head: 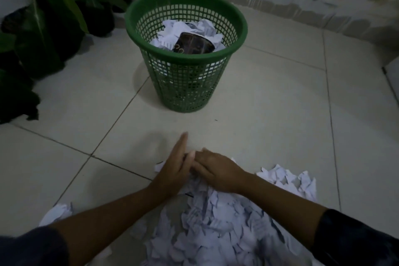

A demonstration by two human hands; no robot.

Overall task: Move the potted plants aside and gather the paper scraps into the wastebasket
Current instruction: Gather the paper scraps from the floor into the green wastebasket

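Potted plants (43, 28) at far left along wall. Left hand (177, 170) on edge, fingers straight, pressed against far end of paper scraps (211, 227) heaped on tiled floor (269, 114). Right hand (218, 170) palm-down on same heap, fingers loosely bent, touching left. Green wastebasket (185, 84) beyond, part-filled with scraps.
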